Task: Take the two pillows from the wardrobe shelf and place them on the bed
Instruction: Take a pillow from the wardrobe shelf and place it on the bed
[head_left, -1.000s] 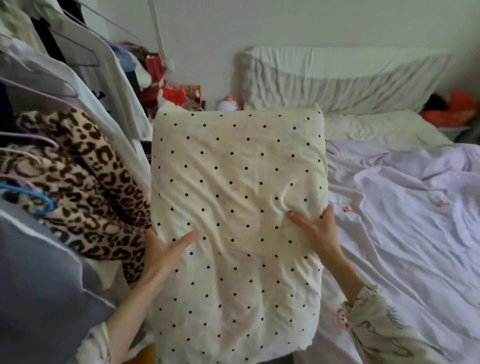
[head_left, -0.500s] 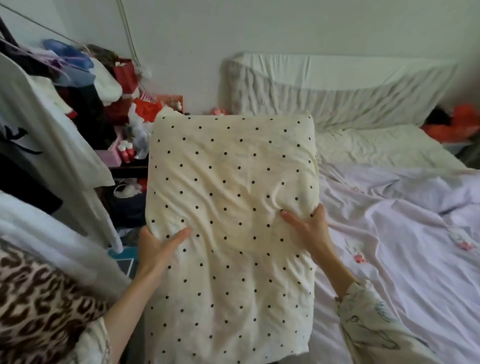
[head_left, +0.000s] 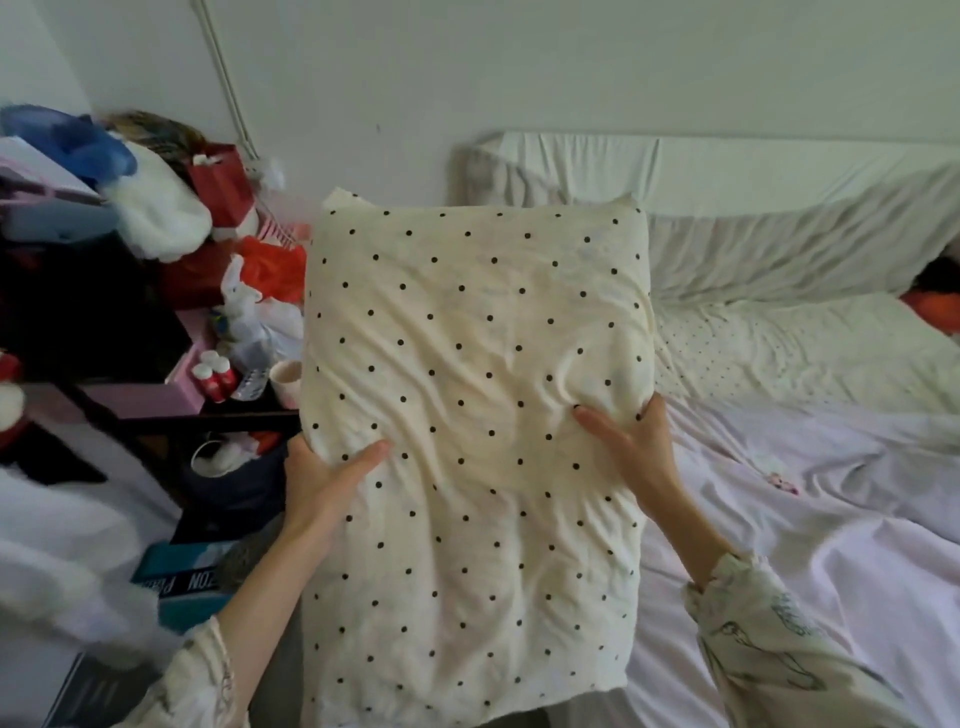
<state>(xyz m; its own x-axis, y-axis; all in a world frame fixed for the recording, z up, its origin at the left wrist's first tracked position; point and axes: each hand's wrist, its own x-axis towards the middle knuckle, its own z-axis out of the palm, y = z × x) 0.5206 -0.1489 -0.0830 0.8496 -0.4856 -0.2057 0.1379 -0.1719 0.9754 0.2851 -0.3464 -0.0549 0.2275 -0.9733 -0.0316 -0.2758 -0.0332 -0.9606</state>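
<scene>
A cream pillow with black dots (head_left: 467, 405) fills the middle of the view, held upright in front of me. My left hand (head_left: 322, 483) grips its left edge with the thumb on the front. On its right edge my right hand (head_left: 631, 452) pinches the fabric. The bed (head_left: 810, 519) with a rumpled pale lilac cover lies to the right, partly behind the pillow. A second pillow in finely dotted cream fabric (head_left: 810, 348) lies at the head of the bed against the covered headboard (head_left: 753, 208).
A cluttered dark side table (head_left: 228, 410) stands to the left with small bottles, a cup (head_left: 285, 382), bags and piled clothes (head_left: 156, 208). A teal box (head_left: 176, 582) lies on the floor below. White garments (head_left: 57, 561) hang at the near left.
The view has swung right and moved toward the bed; the leopard-print clothes have left the frame. The pillow stays in both hands and now sits closer to the bed's head.
</scene>
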